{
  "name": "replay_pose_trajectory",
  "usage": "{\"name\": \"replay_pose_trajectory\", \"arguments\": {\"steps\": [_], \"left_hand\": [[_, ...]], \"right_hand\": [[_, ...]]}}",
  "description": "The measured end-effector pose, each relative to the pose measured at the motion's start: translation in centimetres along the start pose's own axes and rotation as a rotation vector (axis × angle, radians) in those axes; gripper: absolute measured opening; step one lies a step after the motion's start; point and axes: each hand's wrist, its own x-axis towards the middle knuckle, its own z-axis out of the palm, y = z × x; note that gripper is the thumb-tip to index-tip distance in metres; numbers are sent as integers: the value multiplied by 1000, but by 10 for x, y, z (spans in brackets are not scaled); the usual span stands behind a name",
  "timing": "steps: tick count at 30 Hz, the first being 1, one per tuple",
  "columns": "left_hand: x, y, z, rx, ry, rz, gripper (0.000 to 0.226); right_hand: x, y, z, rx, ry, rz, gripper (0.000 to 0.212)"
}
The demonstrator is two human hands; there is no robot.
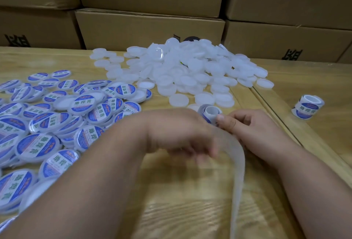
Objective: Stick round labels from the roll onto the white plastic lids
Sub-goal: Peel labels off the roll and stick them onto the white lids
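White lids [182, 71] heaped — right hand [245, 126] grips roll [209, 113].

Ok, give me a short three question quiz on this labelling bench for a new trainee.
1. True or false: the labelled lids lie left of the plain white lids.
2. Which hand holds the label roll: A left hand, B right hand?
3. Fill in: a spare roll stands on the ___ side of the table.

Key: 1 true; 2 B; 3 right.
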Motion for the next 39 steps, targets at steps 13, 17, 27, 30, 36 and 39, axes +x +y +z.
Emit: {"name": "replay_pose_trajectory", "arguments": {"steps": [13,17,27,30,36,39], "left_hand": [[65,-46,11,465,810,230,35],[65,-49,14,364,870,219,9],[61,-47,12,222,911,300,14],[53,-40,11,-131,918,357,17],[48,-36,8,-612,869,444,31],[50,-38,9,-515,819,390,35]], "right_hand": [[4,8,14,16,81,-36,37],[5,9,16,-35,99,-33,33],[15,12,13,-111,429,-78,35],[13,10,13,-120,377,-134,19],[13,11,14,-236,245,-156,5],[14,14,13,-292,246,-180,9]]}}
